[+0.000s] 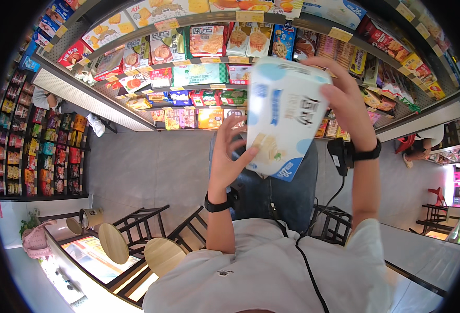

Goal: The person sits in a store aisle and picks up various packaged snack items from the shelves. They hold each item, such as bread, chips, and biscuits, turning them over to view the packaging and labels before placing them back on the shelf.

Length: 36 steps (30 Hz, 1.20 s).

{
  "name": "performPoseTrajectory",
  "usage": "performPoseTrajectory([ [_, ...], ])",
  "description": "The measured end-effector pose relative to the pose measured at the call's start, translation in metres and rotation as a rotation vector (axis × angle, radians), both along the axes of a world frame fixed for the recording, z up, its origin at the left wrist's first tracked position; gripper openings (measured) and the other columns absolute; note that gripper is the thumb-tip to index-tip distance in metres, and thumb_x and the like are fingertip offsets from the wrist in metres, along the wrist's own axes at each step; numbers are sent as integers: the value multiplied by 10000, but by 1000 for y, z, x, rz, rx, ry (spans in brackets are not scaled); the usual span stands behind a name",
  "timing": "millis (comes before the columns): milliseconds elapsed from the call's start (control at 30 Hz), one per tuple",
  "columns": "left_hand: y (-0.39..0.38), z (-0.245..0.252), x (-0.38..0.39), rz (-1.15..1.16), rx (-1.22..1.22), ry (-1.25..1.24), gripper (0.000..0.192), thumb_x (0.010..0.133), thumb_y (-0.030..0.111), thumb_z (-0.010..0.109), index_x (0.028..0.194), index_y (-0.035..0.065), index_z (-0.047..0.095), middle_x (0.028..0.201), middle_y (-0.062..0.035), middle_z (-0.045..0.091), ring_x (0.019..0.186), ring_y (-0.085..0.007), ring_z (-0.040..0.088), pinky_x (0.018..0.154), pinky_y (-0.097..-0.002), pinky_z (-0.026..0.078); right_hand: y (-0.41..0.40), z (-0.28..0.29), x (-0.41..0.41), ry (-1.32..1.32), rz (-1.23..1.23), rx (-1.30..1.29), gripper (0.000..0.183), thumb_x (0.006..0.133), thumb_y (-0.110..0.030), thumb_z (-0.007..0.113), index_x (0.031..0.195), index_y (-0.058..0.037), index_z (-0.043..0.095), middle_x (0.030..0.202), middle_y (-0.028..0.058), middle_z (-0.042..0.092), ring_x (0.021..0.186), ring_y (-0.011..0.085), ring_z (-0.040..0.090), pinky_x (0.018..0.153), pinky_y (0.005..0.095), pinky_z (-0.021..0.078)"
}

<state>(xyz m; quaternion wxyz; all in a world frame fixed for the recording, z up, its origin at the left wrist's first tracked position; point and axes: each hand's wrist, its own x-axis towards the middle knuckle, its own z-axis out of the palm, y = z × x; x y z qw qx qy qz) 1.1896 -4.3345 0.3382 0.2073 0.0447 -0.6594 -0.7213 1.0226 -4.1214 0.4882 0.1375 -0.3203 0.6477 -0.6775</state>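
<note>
A large white and blue snack package (283, 117), printed with a picture of pale food pieces, is tilted in front of my body. My right hand (339, 92) grips its upper right edge, with the thumb on the front face. At its lower left side is my left hand (232, 154), fingers spread and thumb against the lower front edge; whether it bears any weight cannot be told. Both wrists wear black bands, and a black device with a cable hangs by the right one. Behind the package, shelves hold rows of biscuit packs (207, 40).
Price-tagged shelf edges (210, 60) curve across the front. Snack racks (38, 148) stand at the left. Wooden-topped stools (163, 256) are behind me at the lower left. One person's leg and white shoe (96, 124) show at the left; another person (423, 144) is at the right.
</note>
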Motion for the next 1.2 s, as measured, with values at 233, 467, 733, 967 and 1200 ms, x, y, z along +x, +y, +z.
performPoseTrajectory([
  [233,-7,4,19,-358,416,-135,781,743,-80,844,1428,-39,471,1339,-116,628,1251,-234,609,1077,-402,496,-45,19,12,125,305,395,523,1015,-338,659,1447,-91,499,1165,125,655,1057,161,620,899,317,522],
  [467,-32,7,29,53,492,98,730,787,-16,829,1419,-60,466,1308,-144,629,1201,-241,633,1032,-393,509,2,-64,36,-152,175,113,879,967,-352,720,1621,-73,205,1519,177,467,1292,282,550,1079,434,463],
  [733,-17,2,14,116,466,116,660,798,-51,822,1377,-39,505,1281,-115,628,1157,-205,633,1016,-362,505,-58,-142,108,-447,-217,-283,998,867,-115,818,1615,-18,165,1444,163,519,1331,255,519,1092,400,442],
  [967,-13,-14,24,127,526,133,654,857,10,792,1417,-23,457,1313,-103,605,1208,-203,599,1042,-354,483,-48,-139,115,-452,-297,-350,867,891,-56,777,1574,20,248,1403,163,563,1288,223,556,1088,353,439],
  [1200,-17,-13,22,267,516,134,704,949,141,719,1517,16,322,1430,-128,540,1271,-238,589,1046,-407,514,-31,-135,120,-321,-459,-382,827,878,-88,801,1538,20,314,1391,178,582,1287,230,560,1096,368,430],
])
